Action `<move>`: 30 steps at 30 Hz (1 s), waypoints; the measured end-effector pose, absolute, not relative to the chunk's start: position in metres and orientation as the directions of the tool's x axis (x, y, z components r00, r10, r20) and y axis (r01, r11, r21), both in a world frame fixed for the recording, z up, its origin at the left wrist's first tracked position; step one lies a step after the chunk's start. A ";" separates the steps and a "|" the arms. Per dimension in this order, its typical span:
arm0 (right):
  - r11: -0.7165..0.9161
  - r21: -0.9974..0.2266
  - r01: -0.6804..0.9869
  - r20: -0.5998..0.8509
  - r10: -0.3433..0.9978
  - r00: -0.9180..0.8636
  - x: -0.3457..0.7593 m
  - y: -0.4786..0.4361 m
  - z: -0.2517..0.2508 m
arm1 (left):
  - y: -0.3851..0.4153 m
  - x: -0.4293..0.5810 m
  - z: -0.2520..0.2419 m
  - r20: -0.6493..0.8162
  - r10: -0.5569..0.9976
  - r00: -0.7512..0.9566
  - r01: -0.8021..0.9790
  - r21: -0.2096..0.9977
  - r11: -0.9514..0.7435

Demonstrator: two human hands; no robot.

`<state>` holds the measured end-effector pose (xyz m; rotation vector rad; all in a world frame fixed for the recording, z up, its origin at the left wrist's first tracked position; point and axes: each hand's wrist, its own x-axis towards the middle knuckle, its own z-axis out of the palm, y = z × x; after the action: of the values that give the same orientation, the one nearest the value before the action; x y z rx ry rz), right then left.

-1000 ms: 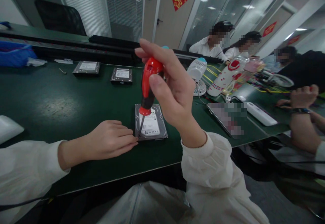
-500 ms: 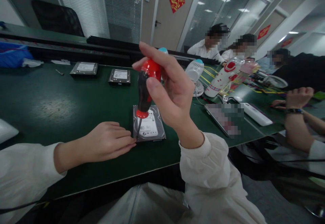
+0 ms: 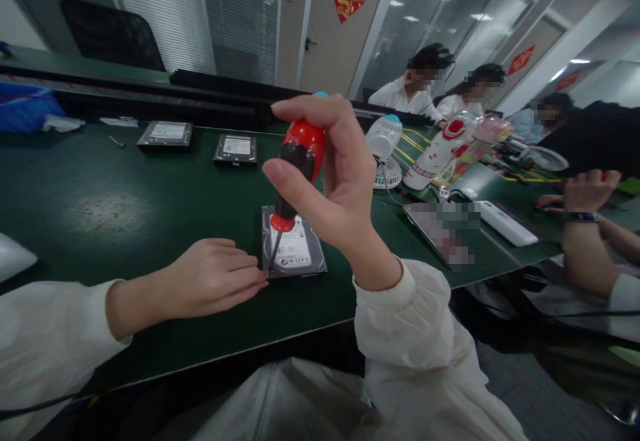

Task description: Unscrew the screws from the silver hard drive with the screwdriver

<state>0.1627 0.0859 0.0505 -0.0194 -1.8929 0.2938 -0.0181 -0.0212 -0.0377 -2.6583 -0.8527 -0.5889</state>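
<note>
Head view. Centre of frame: right hand (image 3: pixel 343 181) loosely curled, part-open, about the red-and-black handle of a screwdriver (image 3: pixel 295 158), forefinger arched over its top, thumb across the front. Shaft leans, tip at the lower-left corner of a hard drive (image 3: pixel 297 244), which lies label up at frame centre, just below the handle. Left hand (image 3: pixel 215 278), lower left of centre: fingers together, fingertips at that same corner; cannot tell whether they pinch anything.

Risks, judged: tilted shaft plus light grip could let the tip skip out, scratching the drive's cover or jabbing the left fingertips. Off-axis turning could chew a screw head, if one sits there (hidden). Weak bracing at one corner could let the drive swivel.
</note>
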 end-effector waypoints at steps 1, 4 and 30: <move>0.967 -0.206 -0.147 0.927 0.145 -0.345 0.163 0.085 0.052 | -0.021 -0.018 -0.038 0.461 0.488 0.742 0.605 -0.144 -0.783; 0.955 -0.224 -0.194 0.890 0.120 -0.439 0.164 0.084 0.054 | -0.022 -0.018 -0.038 0.453 0.489 0.745 0.604 -0.147 -0.784; 0.929 -0.260 -0.264 0.896 0.130 -0.424 0.164 0.090 0.051 | -0.022 -0.016 -0.037 0.473 0.478 0.740 0.601 -0.147 -0.785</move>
<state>0.1636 0.0897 0.0510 0.0967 -1.9610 0.4384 -0.0162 -0.0223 -0.0367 -2.6511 -0.8430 -0.6053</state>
